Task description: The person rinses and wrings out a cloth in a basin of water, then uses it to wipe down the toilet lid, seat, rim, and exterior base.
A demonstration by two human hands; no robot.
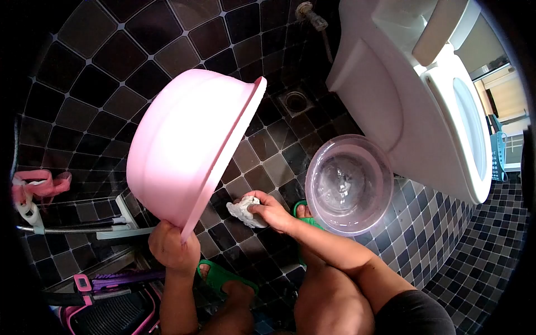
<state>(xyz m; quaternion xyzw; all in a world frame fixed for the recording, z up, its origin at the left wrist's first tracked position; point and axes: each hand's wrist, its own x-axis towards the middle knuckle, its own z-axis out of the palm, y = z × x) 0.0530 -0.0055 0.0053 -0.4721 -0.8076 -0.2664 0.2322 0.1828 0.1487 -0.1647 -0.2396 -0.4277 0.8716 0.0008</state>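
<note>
My left hand [174,248] grips the rim of a large pink basin [178,145], which is tilted up on its side with its outer wall toward me. The inside of that basin is hidden. In my right hand [271,215] is a crumpled white cloth [245,211], pinched between thumb and fingers, to the right of the basin's rim and apart from it. Beyond my right forearm a clear, pinkish plastic basin [385,184] stands on the tiled floor, with what looks like water in it.
A white toilet [385,95] stands at the right. A floor drain [296,101] lies near the far wall, below a pipe valve [311,15]. Green slippers [229,277] are on my feet. Pink and black gear [111,310] sits at the lower left.
</note>
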